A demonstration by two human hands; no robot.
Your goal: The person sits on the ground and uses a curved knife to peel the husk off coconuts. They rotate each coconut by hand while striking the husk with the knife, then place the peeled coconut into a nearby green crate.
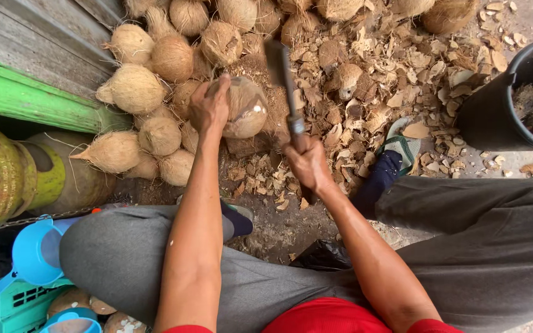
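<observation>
left hand (210, 106): grip closed on top of coconut (245, 108), keeps it from rolling.
right hand (306, 161): grip tight on knife (282, 71) handle; blade up, right of nut.
pile (149, 86): left of nut, close by.

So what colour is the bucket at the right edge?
Black bucket, seen best in the head view.

Husked coconuts (136, 88) lay heaped by green board (26, 98) | husk chips (396, 68) littered ground | black bucket (495, 111) stood at right | blue scoop (29, 253) rested on teal crate (23, 305) | sandal (405, 145) lay among chips
</observation>
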